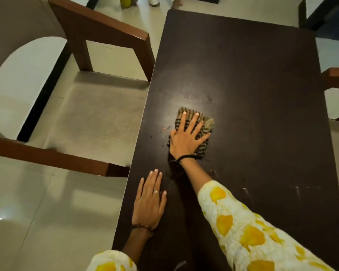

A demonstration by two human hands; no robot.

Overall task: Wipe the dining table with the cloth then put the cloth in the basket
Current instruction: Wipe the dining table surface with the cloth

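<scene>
Right hand [185, 138] flat, fingers spread, pressing cloth [203, 122] onto worktop [252, 85]. Left hand [150, 200] open, empty. Cloth looks soft, light; pinch its far edge.

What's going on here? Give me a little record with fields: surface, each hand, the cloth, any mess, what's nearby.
surface: dark dining table
right hand: flat, fingers spread, pressing on the cloth
left hand: flat on the table near its left edge, holding nothing
cloth: striped, brown, mid-table
mess: small crumbs just left of the cloth
nearby: wooden chair left of the table
basket: not in view
</scene>
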